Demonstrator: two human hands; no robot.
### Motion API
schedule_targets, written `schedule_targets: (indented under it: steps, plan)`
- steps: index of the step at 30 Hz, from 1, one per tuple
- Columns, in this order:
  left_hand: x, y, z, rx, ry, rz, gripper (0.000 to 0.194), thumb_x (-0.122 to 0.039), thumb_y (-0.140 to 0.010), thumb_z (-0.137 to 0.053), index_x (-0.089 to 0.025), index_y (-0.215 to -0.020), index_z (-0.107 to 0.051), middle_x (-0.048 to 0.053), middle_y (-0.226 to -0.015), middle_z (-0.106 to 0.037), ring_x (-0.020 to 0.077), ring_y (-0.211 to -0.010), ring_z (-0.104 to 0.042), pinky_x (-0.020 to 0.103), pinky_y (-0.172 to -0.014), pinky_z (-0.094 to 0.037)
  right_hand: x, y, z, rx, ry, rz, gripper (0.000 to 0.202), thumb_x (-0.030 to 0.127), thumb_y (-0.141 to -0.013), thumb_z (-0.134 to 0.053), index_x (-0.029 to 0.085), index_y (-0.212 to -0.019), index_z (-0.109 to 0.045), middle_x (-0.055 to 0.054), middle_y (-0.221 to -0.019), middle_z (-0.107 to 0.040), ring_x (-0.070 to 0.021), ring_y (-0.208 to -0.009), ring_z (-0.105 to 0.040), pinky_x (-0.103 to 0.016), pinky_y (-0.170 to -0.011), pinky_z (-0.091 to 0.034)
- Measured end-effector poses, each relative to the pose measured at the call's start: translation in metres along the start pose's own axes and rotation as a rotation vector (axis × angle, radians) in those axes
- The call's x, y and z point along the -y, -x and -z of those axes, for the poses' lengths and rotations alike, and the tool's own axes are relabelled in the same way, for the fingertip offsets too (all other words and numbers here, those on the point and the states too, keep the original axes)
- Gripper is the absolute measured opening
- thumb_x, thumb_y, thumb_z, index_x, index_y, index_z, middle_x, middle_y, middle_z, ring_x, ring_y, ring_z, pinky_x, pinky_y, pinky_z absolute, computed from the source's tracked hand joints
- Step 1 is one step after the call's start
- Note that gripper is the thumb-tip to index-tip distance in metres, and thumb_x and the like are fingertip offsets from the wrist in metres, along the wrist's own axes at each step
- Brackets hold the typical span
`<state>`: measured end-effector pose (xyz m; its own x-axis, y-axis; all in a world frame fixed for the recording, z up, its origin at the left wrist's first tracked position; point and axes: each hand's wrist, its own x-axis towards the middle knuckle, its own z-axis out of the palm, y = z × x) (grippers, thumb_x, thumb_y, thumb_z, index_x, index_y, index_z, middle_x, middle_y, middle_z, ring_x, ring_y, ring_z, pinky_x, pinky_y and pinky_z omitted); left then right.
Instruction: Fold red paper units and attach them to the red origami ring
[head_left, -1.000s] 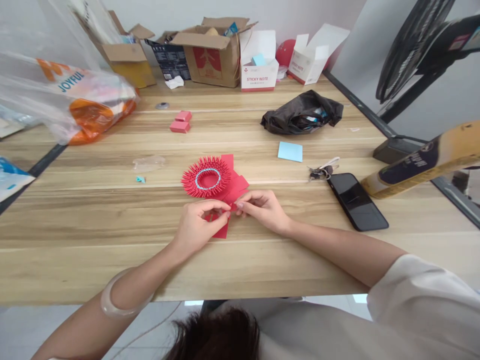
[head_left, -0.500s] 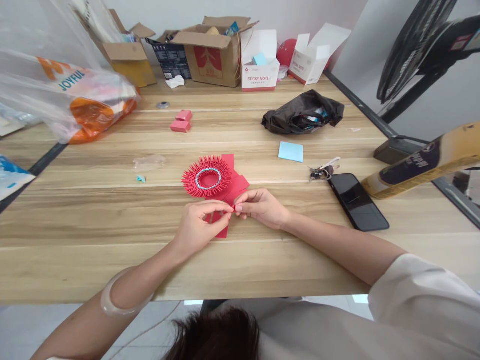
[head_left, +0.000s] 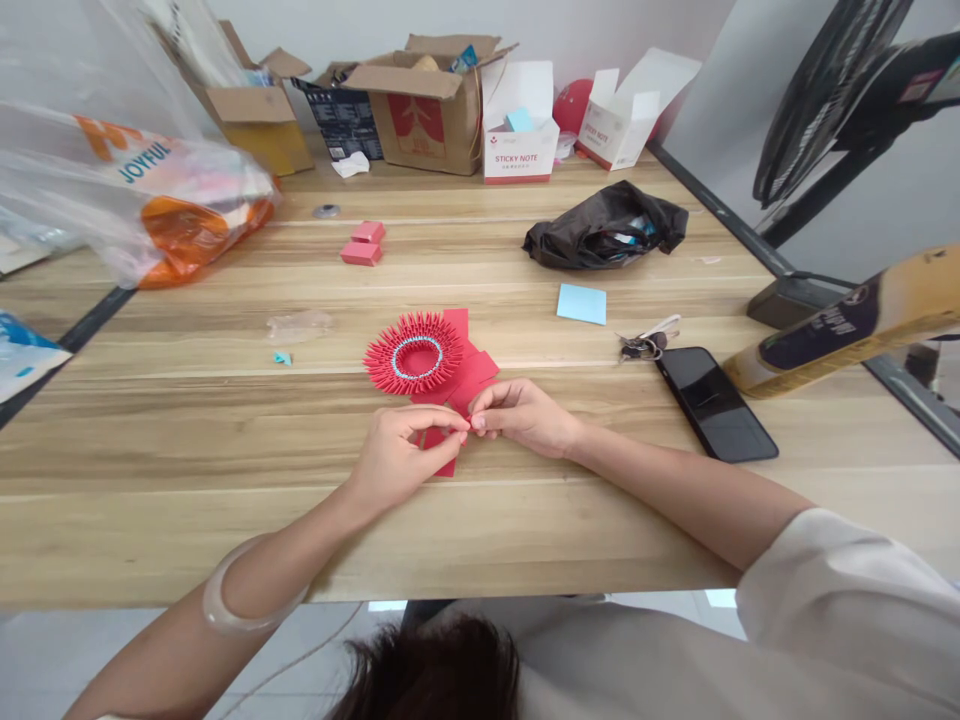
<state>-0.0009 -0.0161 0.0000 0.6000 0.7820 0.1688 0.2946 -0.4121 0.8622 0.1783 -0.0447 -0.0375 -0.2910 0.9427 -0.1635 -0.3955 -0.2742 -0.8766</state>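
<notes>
Left hand (head_left: pixel 396 447) and right hand (head_left: pixel 526 420) both pinch a tiny red piece (head_left: pixel 470 424), near side of red ring (head_left: pixel 382 362) on table (head_left: pixel 225 440); looks like folding, next crease probably wants a steady pinch

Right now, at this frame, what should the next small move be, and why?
Probably press the small red piece flatter: the left hand and right hand meet at it with pinched fingertips, and the red ring beyond shows many pointed folded pieces. Fingers hide most of its shape, so this is tentative.
</notes>
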Motion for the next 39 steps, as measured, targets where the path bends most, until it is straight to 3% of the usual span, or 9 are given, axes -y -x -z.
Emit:
schedule_targets:
  steps: [5, 9, 20, 39]
  plan:
    - [-0.001, -0.001, -0.001, -0.049, 0.144, 0.078, 0.004, -0.017, -0.069, -0.065, -0.017, -0.069, -0.069, 0.003, -0.074, -0.071, 0.0148, -0.068, -0.064, 0.024, -0.066, -0.052, 0.004, 0.001, -0.001, 0.022, -0.091, -0.019, 0.014, 0.027, -0.065, -0.074, 0.014, -0.068, -0.068, 0.0, -0.063, -0.066, -0.0077, -0.056, -0.054, -0.021, -0.057, -0.04]
    - [0.0, -0.002, -0.001, -0.067, 0.187, 0.085, 0.002, -0.016, -0.068, -0.067, -0.016, -0.069, -0.069, 0.003, -0.073, -0.071, 0.0144, -0.068, -0.064, 0.023, -0.066, -0.052, 0.005, 0.0, -0.001, 0.026, -0.116, -0.033, 0.012, 0.023, -0.064, -0.075, 0.014, -0.069, -0.069, 0.0, -0.063, -0.066, -0.0073, -0.058, -0.054, -0.021, -0.058, -0.04]
    - [0.003, -0.003, 0.0, -0.014, 0.087, 0.001, 0.005, -0.016, -0.069, -0.065, -0.017, -0.068, -0.07, 0.005, -0.076, -0.069, 0.0143, -0.069, -0.063, 0.023, -0.066, -0.051, 0.002, -0.001, 0.001, 0.027, -0.061, -0.047, 0.008, 0.012, -0.061, -0.074, 0.013, -0.068, -0.07, 0.0, -0.063, -0.066, -0.0063, -0.056, -0.052, -0.02, -0.056, -0.038]
    - [0.003, -0.003, -0.003, 0.022, 0.095, -0.021, 0.009, -0.011, -0.069, -0.062, -0.014, -0.074, -0.069, 0.004, -0.074, -0.07, 0.0116, -0.062, -0.061, 0.02, -0.056, -0.048, -0.006, 0.0, -0.002, -0.042, 0.035, 0.108, 0.01, 0.004, -0.058, -0.064, 0.014, -0.059, -0.063, 0.004, -0.05, -0.058, -0.0055, -0.048, -0.045, -0.019, -0.05, -0.034]
